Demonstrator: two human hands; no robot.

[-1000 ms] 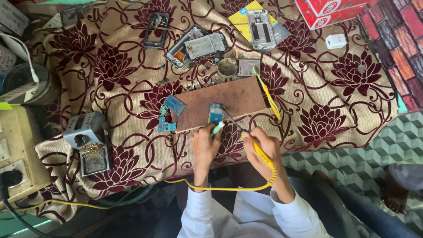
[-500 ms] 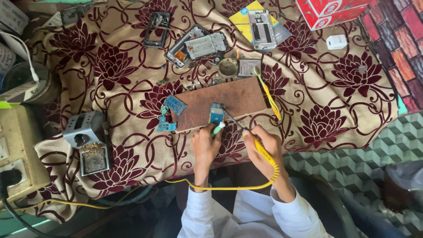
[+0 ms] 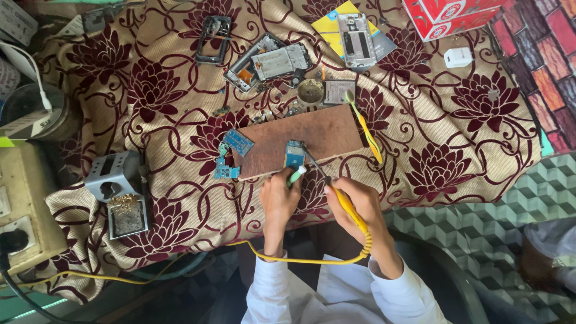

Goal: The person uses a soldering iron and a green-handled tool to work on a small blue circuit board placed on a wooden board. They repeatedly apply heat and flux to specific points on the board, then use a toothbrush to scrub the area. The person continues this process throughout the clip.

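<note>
Right hand: my right hand point(image 3: 354, 207) is curled tight around the yellow-handled soldering iron point(image 3: 343, 201), fingers wrapped on the grip; its metal tip slants up and left to the small blue circuit board point(image 3: 294, 153)
Left hand: my left hand point(image 3: 279, 201) is pinched shut on a slim pale-green tool point(image 3: 296, 175), thumb and fingers pressed together, the tool's end touching the lower edge of that same board
Cord: I see the yellow coiled cord point(image 3: 312, 259) loop from the iron's handle under both wrists and run off left
Board position: the small blue circuit board lies on the near edge of the brown rectangular wooden work block point(image 3: 327, 135), just above my fingertips
Near left: two more blue circuit boards point(image 3: 231, 153) lie at the block's left end, partly on the floral maroon-and-beige cloth point(image 3: 450, 126)
Left side: a grey metal soldering-iron stand point(image 3: 117, 192) sits well apart from my hands
Beyond the block: a round brass-coloured tin point(image 3: 310, 91) and a yellow-green tweezer-like tool point(image 3: 363, 123) at the block's right end
Far edge: stripped phone frames point(image 3: 267, 60) and a red cardboard box point(image 3: 453, 15)
</note>
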